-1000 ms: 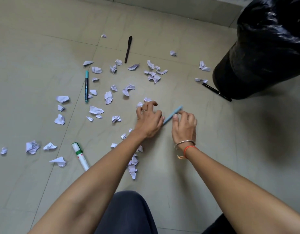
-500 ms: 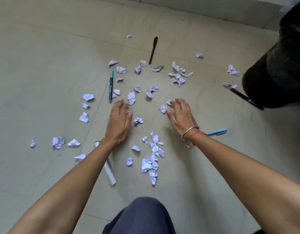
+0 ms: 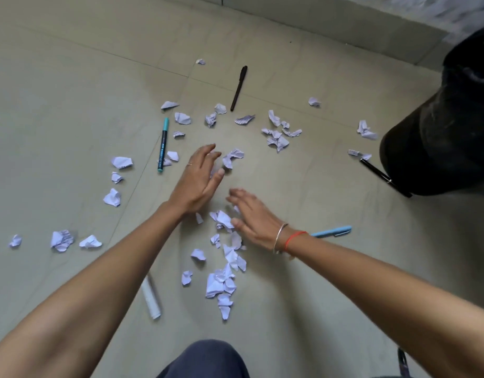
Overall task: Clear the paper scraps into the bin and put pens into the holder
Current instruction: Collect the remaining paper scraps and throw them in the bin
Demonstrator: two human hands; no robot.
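Observation:
Crumpled white paper scraps lie scattered over the tiled floor, with a gathered pile (image 3: 221, 282) close in front of me. My left hand (image 3: 198, 178) is open, its fingers spread just above the floor beside a scrap (image 3: 232, 158). My right hand (image 3: 253, 216) is open too, blurred, its palm over scraps (image 3: 221, 218) at the top of the pile. A light blue pen (image 3: 332, 231) lies behind my right wrist. The black bin (image 3: 439, 132) stands at the right. No pen holder is in view.
A teal marker (image 3: 163, 144) lies left of my left hand. A black pen (image 3: 238, 88) lies farther out, another black pen (image 3: 385, 178) at the bin's foot, and a white marker (image 3: 151, 297) under my left forearm. More scraps (image 3: 112, 197) lie at the left. My knee (image 3: 205, 361) shows at bottom.
The blue pen that my hands held one second ago now lies on the floor at the right. Both hands have opened and moved over the scraps, the right sweeping inward toward the pile.

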